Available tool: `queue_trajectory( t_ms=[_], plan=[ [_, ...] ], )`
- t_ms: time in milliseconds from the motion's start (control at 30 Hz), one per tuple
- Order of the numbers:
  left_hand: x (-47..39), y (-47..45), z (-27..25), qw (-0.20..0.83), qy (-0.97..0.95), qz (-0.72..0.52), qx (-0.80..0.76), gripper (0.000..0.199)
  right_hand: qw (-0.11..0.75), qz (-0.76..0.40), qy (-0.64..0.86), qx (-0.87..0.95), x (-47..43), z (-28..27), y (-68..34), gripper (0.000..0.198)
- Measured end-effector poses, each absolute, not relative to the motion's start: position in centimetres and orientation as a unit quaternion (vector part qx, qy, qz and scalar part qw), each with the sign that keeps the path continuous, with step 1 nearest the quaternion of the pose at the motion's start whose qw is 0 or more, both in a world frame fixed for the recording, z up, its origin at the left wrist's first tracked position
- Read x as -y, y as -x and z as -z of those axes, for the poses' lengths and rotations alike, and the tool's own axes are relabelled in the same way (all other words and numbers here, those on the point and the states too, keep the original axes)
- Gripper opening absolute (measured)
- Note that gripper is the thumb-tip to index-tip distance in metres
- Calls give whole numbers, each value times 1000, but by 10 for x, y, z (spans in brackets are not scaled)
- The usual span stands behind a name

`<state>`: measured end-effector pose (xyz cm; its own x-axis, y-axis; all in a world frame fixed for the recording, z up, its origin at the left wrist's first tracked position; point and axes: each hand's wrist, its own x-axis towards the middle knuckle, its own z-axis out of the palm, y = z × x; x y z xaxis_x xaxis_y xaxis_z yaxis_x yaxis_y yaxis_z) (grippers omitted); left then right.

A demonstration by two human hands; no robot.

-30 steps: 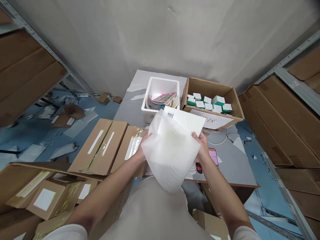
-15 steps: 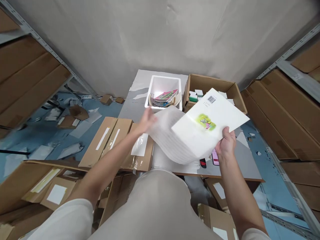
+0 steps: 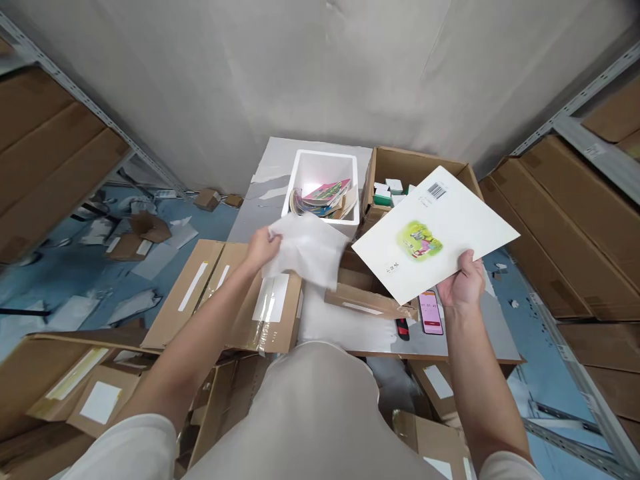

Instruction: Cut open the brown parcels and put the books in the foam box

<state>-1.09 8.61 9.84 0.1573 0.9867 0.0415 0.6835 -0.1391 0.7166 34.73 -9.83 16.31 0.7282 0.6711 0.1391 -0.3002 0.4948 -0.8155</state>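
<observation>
On my remote feed, a lit phone (image 3: 431,313) lies just beside a red-and-black tool (image 3: 403,329) (type unclear) near the front edge of the desk (image 3: 483,337). Right hand (image 3: 463,283): fingers pinching the lower edge of the picture book (image 3: 453,213), held above the desk. Left hand (image 3: 264,247): fingers pinching a white foam sheet (image 3: 310,250). Farther: foam box (image 3: 325,167) with booklets (image 3: 327,193).

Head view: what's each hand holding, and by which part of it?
The left hand grips the white foam wrap by its upper left corner; the right hand grips the white picture book by its lower right edge.
</observation>
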Motion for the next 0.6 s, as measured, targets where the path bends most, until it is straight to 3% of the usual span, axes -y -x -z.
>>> queue_trajectory(
  t_ms=[100,300,367,467,533,600],
  plan=[
    [-98,1,-89,141,-708,-197,-664,42,829,-293,423,218,95,-163,-355,42],
    [-96,-41,-68,254,-771,18,-583,37,815,-310,432,231,89,-155,-347,41],
    [-85,-47,-74,241,-776,-31,-582,47,809,-320,436,229,88,-154,-344,41],
    [-52,-49,-100,239,-749,-242,-569,58,798,-338,442,232,86,-153,-337,42],
    [-24,-50,-122,378,-699,-327,-512,60,792,-338,446,245,84,-155,-331,42],
    [-2,-53,-145,611,-615,-274,-416,68,790,-318,450,270,83,-158,-323,43]
  ],
)
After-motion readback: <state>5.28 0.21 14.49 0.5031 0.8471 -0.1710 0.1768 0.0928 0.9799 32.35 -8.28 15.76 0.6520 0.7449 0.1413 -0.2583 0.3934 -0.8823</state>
